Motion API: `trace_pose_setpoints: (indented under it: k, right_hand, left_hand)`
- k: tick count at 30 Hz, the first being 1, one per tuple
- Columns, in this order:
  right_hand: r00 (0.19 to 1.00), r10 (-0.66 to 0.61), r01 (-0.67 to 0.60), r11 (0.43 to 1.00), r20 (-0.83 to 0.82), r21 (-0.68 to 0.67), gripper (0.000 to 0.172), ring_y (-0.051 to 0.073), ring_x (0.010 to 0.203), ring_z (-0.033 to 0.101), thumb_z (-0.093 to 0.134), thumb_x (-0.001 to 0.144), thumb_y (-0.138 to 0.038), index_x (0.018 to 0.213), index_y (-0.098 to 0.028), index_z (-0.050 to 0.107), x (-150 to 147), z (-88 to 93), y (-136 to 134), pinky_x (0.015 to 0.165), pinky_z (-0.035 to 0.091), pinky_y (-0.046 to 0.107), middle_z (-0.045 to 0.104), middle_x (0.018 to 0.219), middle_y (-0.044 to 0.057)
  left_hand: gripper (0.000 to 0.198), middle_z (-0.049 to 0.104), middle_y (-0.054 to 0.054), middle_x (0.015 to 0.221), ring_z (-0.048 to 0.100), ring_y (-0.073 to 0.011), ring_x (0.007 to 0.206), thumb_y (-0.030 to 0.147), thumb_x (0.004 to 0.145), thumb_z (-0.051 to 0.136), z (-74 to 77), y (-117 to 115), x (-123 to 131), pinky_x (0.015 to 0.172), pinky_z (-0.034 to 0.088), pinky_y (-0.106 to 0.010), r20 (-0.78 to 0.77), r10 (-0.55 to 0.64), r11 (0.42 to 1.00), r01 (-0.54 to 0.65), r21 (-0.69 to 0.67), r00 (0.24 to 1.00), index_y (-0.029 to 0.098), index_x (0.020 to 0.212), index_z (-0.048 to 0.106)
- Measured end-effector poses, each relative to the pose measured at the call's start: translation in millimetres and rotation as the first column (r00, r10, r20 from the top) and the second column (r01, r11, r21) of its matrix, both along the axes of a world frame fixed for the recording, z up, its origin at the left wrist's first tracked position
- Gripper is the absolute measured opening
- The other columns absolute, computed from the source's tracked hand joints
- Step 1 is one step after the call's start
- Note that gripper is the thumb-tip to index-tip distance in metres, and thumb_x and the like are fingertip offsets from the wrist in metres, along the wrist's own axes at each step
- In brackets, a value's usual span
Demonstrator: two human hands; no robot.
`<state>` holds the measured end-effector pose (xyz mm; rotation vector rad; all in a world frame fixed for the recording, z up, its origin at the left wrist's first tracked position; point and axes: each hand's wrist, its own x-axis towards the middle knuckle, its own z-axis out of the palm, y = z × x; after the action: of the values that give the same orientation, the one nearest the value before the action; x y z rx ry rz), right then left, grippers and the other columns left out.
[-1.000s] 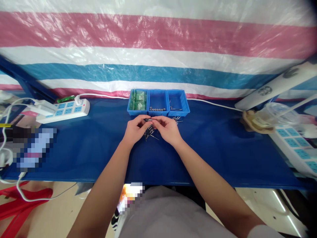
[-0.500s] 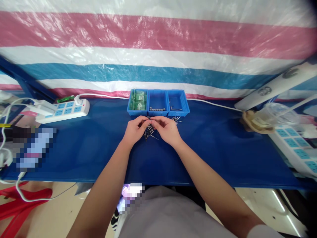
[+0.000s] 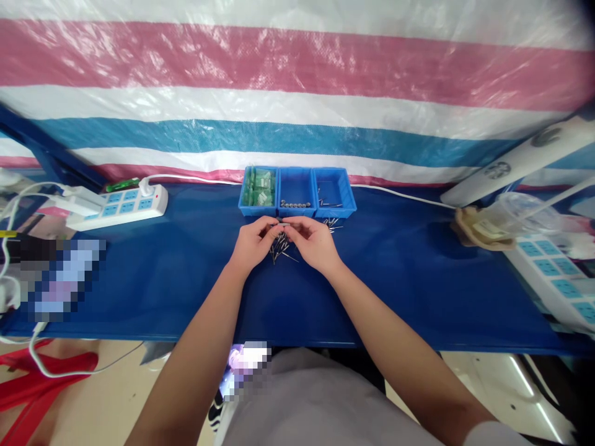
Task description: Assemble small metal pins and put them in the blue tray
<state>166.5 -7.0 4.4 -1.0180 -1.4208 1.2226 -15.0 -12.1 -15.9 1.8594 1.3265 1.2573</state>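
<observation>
While a small part (image 3: pixel 284 224) is pinched by the left hand (image 3: pixel 252 245) and right hand (image 3: pixel 316 244), metal pins (image 3: pixel 280 248) are strewn beneath the fingers (image 3: pixel 273 233), blue bins (image 3: pixel 296 183) set beyond.

And there it goes, the lit screen (image 3: pixel 242 362) down by the lap turns from orange to violet, while the small dark piece (image 3: pixel 282 223) shows less between the hands (image 3: pixel 253 244).

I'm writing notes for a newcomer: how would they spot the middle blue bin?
On the blue table, before the striped sheet, three blue bins stand side by side. The middle bin holds a row of small round metal parts, unlike the left bin with green packets and the right bin with thin metal pieces.
</observation>
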Motion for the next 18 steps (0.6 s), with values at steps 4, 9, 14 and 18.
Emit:
trace_pose_setpoints:
  k: [4, 9, 14, 18]
  right_hand:
    - [1.0, 0.001, -0.001, 1.0, -0.001, -0.029, 0.032, 0.018, 0.075, 0.071, 0.074, 0.084, -0.043, 0.103, -0.018, 0.076, 0.7, -1.0, 1.9, 0.075, 0.059, 0.034, 0.078, 0.088, 0.006]
    - [1.0, -0.013, 0.013, 0.998, -0.006, -0.059, 0.033, 0.017, 0.069, 0.069, 0.074, 0.083, -0.045, 0.1, -0.018, 0.077, 1.5, -3.4, 5.8, 0.071, 0.058, 0.034, 0.078, 0.085, 0.005]
    - [1.0, 0.001, -0.001, 0.999, 0.015, -0.032, 0.032, 0.019, 0.077, 0.071, 0.074, 0.084, -0.046, 0.101, -0.019, 0.077, 0.7, -2.0, 4.0, 0.076, 0.059, 0.035, 0.078, 0.09, 0.006]
    - [1.0, 0.004, -0.004, 1.0, 0.009, -0.008, 0.031, 0.02, 0.082, 0.073, 0.075, 0.084, -0.045, 0.101, -0.02, 0.076, 0.3, 0.5, 1.3, 0.081, 0.059, 0.036, 0.079, 0.095, 0.007]
  left_hand:
    - [0.025, 0.062, 0.004, 0.064, 0.053, -0.0089, 0.057, 0.042, 0.093, 0.069, -0.3, -0.3, 1.0, 0.06, 0.045, -0.021, 0.005, 0.011, 0.999, -0.011, 0.034, 1.0, 0.02, 0.102, 0.076]
    - [0.026, 0.054, 0.006, 0.059, 0.049, -0.0079, 0.052, 0.037, 0.093, 0.07, -0.9, 1.0, 2.6, 0.058, 0.045, -0.021, -0.002, 0.012, 0.998, -0.011, 0.069, 1.0, 0.023, 0.114, 0.075]
    - [0.025, 0.06, 0.004, 0.061, 0.054, -0.0094, 0.055, 0.04, 0.095, 0.067, 1.9, 1.2, 1.6, 0.061, 0.047, -0.022, -0.024, 0.01, 0.998, -0.009, 0.054, 1.0, 0.021, 0.107, 0.076]
    - [0.027, 0.068, 0.001, 0.071, 0.06, -0.0107, 0.061, 0.043, 0.097, 0.064, 2.8, 0.5, 0.9, 0.064, 0.049, -0.023, -0.033, 0.012, 0.999, -0.01, 0.048, 0.999, 0.019, 0.101, 0.076]
